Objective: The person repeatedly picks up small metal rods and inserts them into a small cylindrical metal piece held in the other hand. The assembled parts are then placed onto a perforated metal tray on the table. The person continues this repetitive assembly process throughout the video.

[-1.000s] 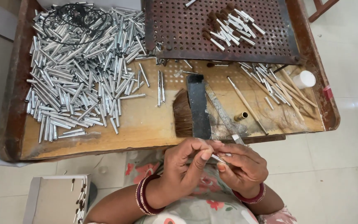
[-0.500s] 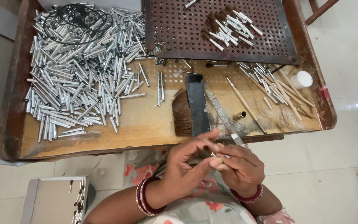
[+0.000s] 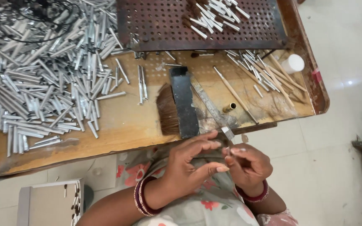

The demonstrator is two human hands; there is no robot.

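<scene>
Left hand: the left hand (image 3: 189,167) is held over the lap, just below the counter's front edge, fingers spread and slightly curled; thumb and forefinger reach toward the right hand and seem to pinch the same small piece, though the grip is too small to tell for sure.
Right hand: the right hand (image 3: 248,165) is closed, fingertips pinching a small pale tube (image 3: 228,150) that pokes up between the two hands.
Tube: held in the air between the fingertips of both hands, just in front of the counter edge, below the steel rule.
Wrists: dark red bangles (image 3: 141,196) on the left, a red band (image 3: 254,196) on the right.
Counter: a worn wooden counter (image 3: 118,129) with a raised rim.
Left of counter: a big heap of silver tubes (image 3: 42,79), with black wire (image 3: 30,12) lying on top at the far end.
Middle: a bundle of brown bristles (image 3: 167,109) touching a black block (image 3: 184,102); a steel rule (image 3: 210,104) lies slanted just beside it, and a brass ferrule (image 3: 229,107) near that.
Far side: a dark perforated board (image 3: 160,25) carrying a small pile of tubes.
Right: thin wooden sticks (image 3: 273,75) mixed with tubes, and a white cap (image 3: 293,63) by the rim.
Floor: a grey box (image 3: 49,203) at lower left.
</scene>
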